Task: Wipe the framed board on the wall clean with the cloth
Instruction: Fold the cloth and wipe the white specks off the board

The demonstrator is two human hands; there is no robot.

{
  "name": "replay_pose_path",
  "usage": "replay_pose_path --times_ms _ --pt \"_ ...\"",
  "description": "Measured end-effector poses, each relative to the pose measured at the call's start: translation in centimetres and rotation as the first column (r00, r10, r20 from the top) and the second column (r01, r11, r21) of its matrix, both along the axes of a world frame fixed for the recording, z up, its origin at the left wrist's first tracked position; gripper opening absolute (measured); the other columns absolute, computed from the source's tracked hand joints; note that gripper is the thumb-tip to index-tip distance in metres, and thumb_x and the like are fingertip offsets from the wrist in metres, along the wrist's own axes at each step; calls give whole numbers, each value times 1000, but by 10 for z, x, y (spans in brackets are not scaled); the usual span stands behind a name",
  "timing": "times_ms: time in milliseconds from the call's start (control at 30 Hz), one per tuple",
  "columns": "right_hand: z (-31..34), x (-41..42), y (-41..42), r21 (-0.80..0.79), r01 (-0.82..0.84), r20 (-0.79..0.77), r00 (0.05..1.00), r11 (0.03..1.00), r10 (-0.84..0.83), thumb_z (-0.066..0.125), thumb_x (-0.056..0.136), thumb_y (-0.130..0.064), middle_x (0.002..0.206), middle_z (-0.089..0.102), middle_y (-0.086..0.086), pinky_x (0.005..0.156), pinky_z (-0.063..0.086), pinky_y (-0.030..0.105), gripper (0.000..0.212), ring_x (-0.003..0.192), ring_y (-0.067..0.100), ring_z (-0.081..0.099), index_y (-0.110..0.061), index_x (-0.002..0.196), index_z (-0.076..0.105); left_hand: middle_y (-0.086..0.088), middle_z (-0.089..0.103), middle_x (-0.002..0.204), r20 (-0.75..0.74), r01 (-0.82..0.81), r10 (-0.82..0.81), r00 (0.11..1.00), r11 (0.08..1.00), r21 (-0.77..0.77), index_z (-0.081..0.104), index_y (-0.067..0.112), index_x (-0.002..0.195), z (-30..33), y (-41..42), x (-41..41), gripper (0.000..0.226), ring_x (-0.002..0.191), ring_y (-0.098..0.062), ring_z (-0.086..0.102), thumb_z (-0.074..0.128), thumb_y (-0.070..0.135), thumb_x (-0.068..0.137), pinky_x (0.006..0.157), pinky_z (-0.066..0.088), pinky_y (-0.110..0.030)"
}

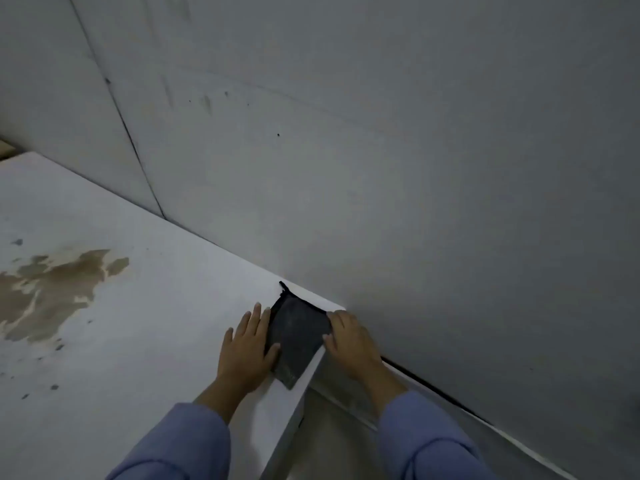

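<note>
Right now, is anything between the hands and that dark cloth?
Nothing visible. The left hand and right hand both already touch the dark cloth, which lies flat at the corner of the white tabletop.

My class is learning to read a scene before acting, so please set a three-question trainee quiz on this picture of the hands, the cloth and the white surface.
1. True or false: the dark cloth lies on the white surface near its corner by the wall.
2. Which hand touches the cloth's right edge? A left hand; B right hand.
3. Fill in: the brown stain lies to the ____ of the cloth.

Key
1. True; it lies flat there, with a hand at each side.
2. B; the left hand rests on the cloth's left edge.
3. Left, well apart from the cloth. The framed board is not clearly in view.
</note>
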State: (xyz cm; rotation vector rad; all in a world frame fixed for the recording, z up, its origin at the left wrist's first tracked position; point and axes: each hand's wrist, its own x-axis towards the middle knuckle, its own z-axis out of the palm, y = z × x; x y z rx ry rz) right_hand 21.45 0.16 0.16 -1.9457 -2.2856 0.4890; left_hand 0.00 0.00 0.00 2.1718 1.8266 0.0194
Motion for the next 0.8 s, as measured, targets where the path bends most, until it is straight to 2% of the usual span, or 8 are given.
replay_pose_path --times_ms 200,300,400,467,500,633,700,800 --pt "-26 -12 9 17 85 16 996 996 -85 35 101 -33 144 35 6 98 37 38 45 125 26 38 -14 142 34 -3 -3 161 -69 139 -142 988 990 -36 -2 18 152 -29 12 -11 70 147 -22 5 20 56 97 116 15 -42" --pt "-31 -15 10 59 171 -3 985 984 -171 36 102 -31 143 37 8 96 35 37 37 122 26 41 -18 136 43 -5 4 160 5 137 -136 991 990 -18 5 17 152 -33 11 -13 86 147 -25 10 -1 64 81 115 19 -43" --pt "-29 -24 10 137 205 -17 979 969 -205 52 96 -19 128 52 15 91 39 41 28 112 31 52 -10 122 57 -8 7 159 88 124 -123 989 992 -13 9 13 151 -37 11 -11 86 146 -28 13 2 63 81 116 18 -40" --pt "-28 -28 9 205 214 -94 976 955 -198 72 78 0 98 64 21 73 51 43 21 87 38 62 -1 98 68 -10 7 159 118 122 -120 986 992 -15 9 11 151 -39 11 -10 77 146 -29 12 15 57 90 117 17 -38" --pt "-28 -32 8 217 234 -164 966 948 -201 72 74 8 91 63 23 67 53 42 21 81 39 62 3 93 68 -10 7 159 137 120 -117 984 993 -11 9 11 151 -39 10 -11 73 146 -29 11 23 53 93 117 16 -38" --pt "-19 -40 11 124 348 -426 865 929 -267 48 83 16 110 54 18 82 44 24 32 97 29 56 3 109 62 -5 -2 159 179 106 -95 979 993 -50 3 14 152 -35 13 -12 71 147 -25 3 39 44 99 118 10 -37" --pt "-3 -41 9 116 392 -561 784 913 -265 49 78 20 103 56 13 83 40 14 32 95 25 56 2 101 63 -1 -6 159 241 109 -97 966 993 -40 3 17 152 -19 19 -10 74 147 -18 -4 44 45 97 117 7 -43" --pt "37 -38 -4 126 353 -690 702 927 -174 57 76 19 95 57 -7 80 46 14 33 90 14 56 -5 98 62 9 -7 157 418 197 -220 881 975 98 7 26 150 29 32 3 83 142 -8 -18 53 54 87 116 2 -46"
